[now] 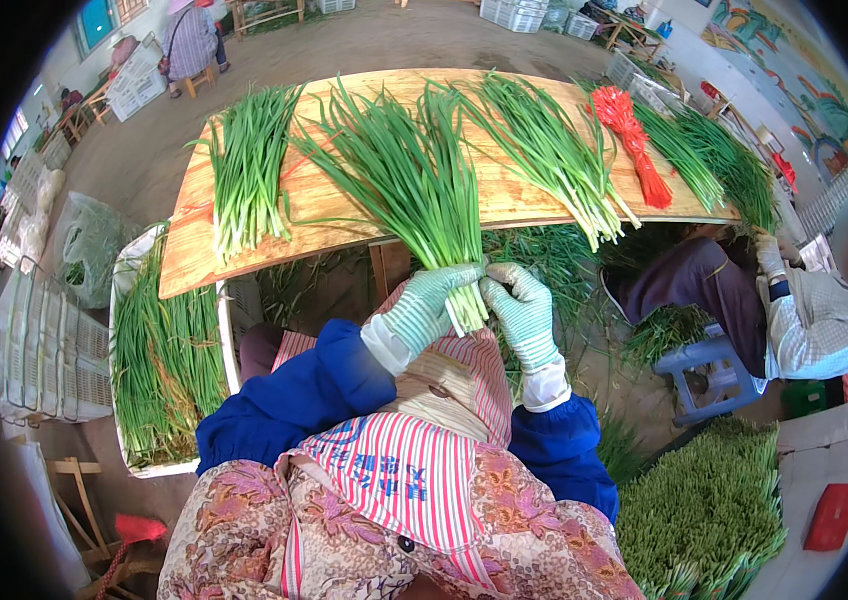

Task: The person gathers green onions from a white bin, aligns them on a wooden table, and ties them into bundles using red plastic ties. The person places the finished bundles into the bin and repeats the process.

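Note:
A fanned bunch of garlic chives [424, 187] is gripped near its pale stem ends by my left hand [424, 300], in a green-and-white striped glove. Its leaves spread over the wooden tabletop [191, 255], while the cut ends point towards my apron. My right hand [525, 311], gloved alike, has bent fingers against the bunch's right edge, close to my left thumb. Whether these fingertips pinch a stem is hidden. Another pile of chives [251, 180] lies on the table to the left, and a third pile [551, 157] to the right, its ends overhanging the front edge.
Red plastic ties [630, 142] lie on the table's right side. A white crate [225, 345] of chives stands at left. At right, a co-worker [814, 315] sits beside a blue plastic stool [709, 375]. Many bundled chives [701, 502] stand at lower right.

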The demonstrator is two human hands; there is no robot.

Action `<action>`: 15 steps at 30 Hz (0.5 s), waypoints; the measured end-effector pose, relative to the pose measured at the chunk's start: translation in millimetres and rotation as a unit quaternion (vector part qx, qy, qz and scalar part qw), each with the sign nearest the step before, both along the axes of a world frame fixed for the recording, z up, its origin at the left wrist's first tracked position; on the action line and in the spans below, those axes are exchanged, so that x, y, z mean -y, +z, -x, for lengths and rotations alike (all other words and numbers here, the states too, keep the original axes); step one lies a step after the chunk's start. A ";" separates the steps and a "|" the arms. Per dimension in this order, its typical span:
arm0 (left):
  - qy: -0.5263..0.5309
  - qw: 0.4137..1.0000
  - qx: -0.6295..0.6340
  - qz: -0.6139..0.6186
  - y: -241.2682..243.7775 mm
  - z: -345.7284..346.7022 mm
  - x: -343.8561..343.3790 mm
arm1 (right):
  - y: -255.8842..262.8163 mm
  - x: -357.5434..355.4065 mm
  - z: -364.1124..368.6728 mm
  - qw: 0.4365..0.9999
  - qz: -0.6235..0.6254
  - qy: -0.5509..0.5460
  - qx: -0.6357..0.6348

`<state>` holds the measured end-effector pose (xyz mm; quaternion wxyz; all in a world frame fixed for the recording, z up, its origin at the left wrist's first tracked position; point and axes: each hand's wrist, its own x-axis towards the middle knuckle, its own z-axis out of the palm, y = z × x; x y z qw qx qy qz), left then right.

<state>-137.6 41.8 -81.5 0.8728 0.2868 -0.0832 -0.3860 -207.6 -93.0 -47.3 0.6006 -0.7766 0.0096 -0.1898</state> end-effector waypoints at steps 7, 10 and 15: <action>0.041 0.999 -0.009 -0.021 -1.0 -5.1 -0.9 | -1.1 -8.6 -4.8 0.991 -0.136 -0.014 -0.006; 0.043 0.999 -0.003 -0.033 7.7 -8.0 -3.2 | -13.7 -0.1 -3.6 0.989 -0.143 -0.034 0.029; 0.077 0.996 0.005 0.034 18.3 -12.8 -7.4 | -49.1 49.7 10.9 0.902 0.379 -0.201 0.050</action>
